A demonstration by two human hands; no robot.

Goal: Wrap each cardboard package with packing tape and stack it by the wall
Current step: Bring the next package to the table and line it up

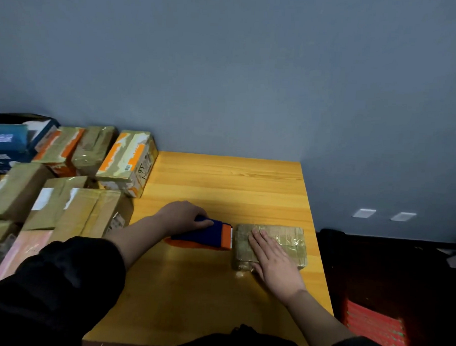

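A small flat cardboard package (284,239), covered in shiny tape, lies near the right edge of the yellow wooden table (221,188). My right hand (272,258) lies flat on top of it with straight fingers. My left hand (180,215) grips the handle of a blue and orange tape dispenser (208,236), whose front edge sits against the package's left side. The dispenser rests low on the table.
Several taped cardboard boxes (125,160) crowd the table's left side up to the grey-blue wall (238,81). A blue box (6,142) stands at the far left. Right of the table the dark floor holds a red patterned item (377,328).
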